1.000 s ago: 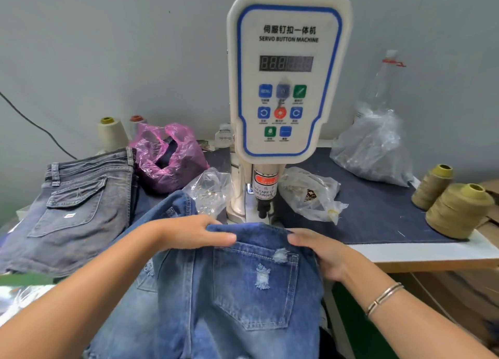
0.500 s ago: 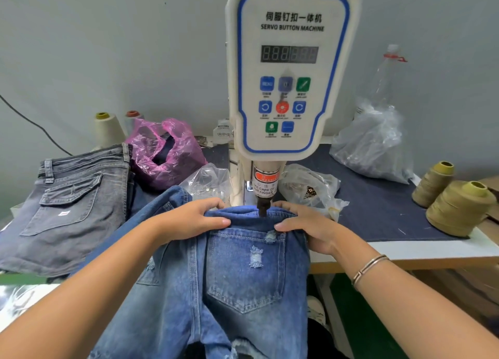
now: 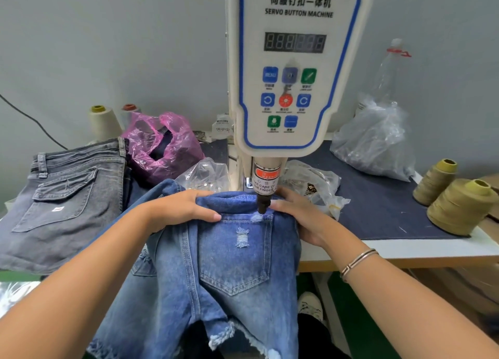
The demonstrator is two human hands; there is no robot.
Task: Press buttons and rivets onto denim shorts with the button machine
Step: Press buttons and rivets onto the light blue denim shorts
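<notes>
Blue denim shorts [image 3: 216,264] are shown draped over the table [image 3: 405,246] edge at centre frame, back pocket facing up and frayed hems hanging toward 6 o'clock. The waistband edge is positioned beneath the dark punch tip [image 3: 263,206] of the white button machine [image 3: 294,70], which rises at 12 o'clock and is labelled "SERVO BUTTON MACHINE"; the tip is seen at the pocket's upper right corner, though actual contact cannot be told. A grey pair of shorts [image 3: 62,196] is laid flat at 9 o'clock. A clear plastic bag [image 3: 375,142] is seen at 2 o'clock, and a pink plastic bag [image 3: 162,145] at 10 o'clock, just beside the grey pair. Two olive thread cones [image 3: 459,207] are placed at 3 o'clock, well apart from the machine. The left hand [image 3: 181,210] is rested on the waistband to the left of the punch, fingers curled over the folded fabric edge and thumb laid along the seam, so the denim is gripped. The right hand [image 3: 299,218] is laid on the waistband just beside the punch at its right, fingers bent over the fabric's far edge and holding it down. Two pale thread cones [image 3: 105,121] are stood at 10 o'clock against the wall. A metal bracelet [image 3: 357,261] is worn on the right wrist.
</notes>
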